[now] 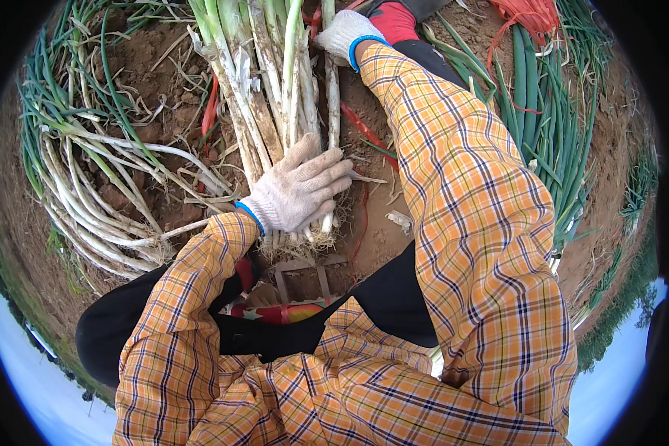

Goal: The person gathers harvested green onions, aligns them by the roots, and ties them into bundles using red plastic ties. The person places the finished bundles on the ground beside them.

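In front of me, a thick bundle of large green onions [262, 100] lies with its pale, soil-stained stems running away from me. Its roots [301, 245] point towards my lap. My left hand [301, 187], in a white knitted glove with a blue cuff, rests flat across the lower stems, fingers extended and slightly apart. Farther off, my right hand [348, 34] wears a matching glove. Its fingers curl over a single green onion stalk [332, 95] along the bundle's right side; the fingertips are partly hidden.
Loose green onions [100, 223] lie on the soil at left. Green onion leaves [552, 106] spread at right, beside red plastic strips [529, 17]. A red strip [371, 131] lies right of the bundle. Near my legs is a metal frame [306, 267].
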Demonstrator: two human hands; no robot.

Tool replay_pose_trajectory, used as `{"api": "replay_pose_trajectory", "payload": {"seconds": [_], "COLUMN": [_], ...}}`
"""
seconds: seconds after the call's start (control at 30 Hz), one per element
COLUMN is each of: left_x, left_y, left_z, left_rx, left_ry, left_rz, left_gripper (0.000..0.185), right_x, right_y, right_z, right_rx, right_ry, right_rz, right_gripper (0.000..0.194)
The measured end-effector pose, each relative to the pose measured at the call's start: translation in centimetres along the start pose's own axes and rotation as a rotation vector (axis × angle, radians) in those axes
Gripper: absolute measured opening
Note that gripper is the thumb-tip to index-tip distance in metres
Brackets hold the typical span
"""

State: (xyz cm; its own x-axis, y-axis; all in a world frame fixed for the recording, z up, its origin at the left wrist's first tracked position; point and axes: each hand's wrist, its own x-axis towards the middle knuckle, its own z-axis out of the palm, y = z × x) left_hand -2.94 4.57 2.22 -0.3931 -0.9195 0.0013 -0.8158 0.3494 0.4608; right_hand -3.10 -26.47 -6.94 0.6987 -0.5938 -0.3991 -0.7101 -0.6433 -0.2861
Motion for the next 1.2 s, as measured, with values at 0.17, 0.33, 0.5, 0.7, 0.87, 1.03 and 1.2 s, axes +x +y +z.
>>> {"api": "replay_pose_trajectory", "payload": {"seconds": [0.17, 0.33, 0.5, 0.7, 0.87, 1.03, 1.2], "left_x": [-0.2, -0.4, -0.2, 0.2, 0.4, 0.3, 0.3], "left_y": [0.1, -0.3, 0.0, 0.4, 0.3, 0.2, 0.0], "left_z": [0.1, 0.2, 0.1, 0.5, 0.6, 0.8, 0.9], "left_rx": [-0.013, 0.012, 0.007, -0.030, -0.001, -0.001, -0.020], "left_ry": [0.064, 0.064, 0.076, 0.121, 0.121, 0.158, 0.178], "left_rz": [0.025, 0.035, -0.009, 0.016, 0.034, 0.056, 0.061], "left_gripper": [0.049, 0.048, 0.045, 0.041, 0.040, 0.039, 0.039], "right_x": [-3.5, -5.9, -5.1, -3.3, -1.5, -1.3, -0.9], "right_y": [1.0, -1.7, -5.0, -3.4, -4.6, -5.3, -7.1], "right_z": [-4.1, -8.1, -5.9, -6.5, -9.6, -10.4, -10.2], "right_rx": [0.599, 1.000, 1.294, 0.432, 0.905, 1.451, 1.444], "right_ry": [-0.067, -0.128, -0.198, -0.022, 0.185, 0.073, 0.063], "right_rz": [0.029, -0.057, 0.053, -0.009, -0.042, 0.013, -0.085], "right_gripper": [0.029, 0.038, 0.036, 0.062, 0.059, 0.059, 0.048]}}
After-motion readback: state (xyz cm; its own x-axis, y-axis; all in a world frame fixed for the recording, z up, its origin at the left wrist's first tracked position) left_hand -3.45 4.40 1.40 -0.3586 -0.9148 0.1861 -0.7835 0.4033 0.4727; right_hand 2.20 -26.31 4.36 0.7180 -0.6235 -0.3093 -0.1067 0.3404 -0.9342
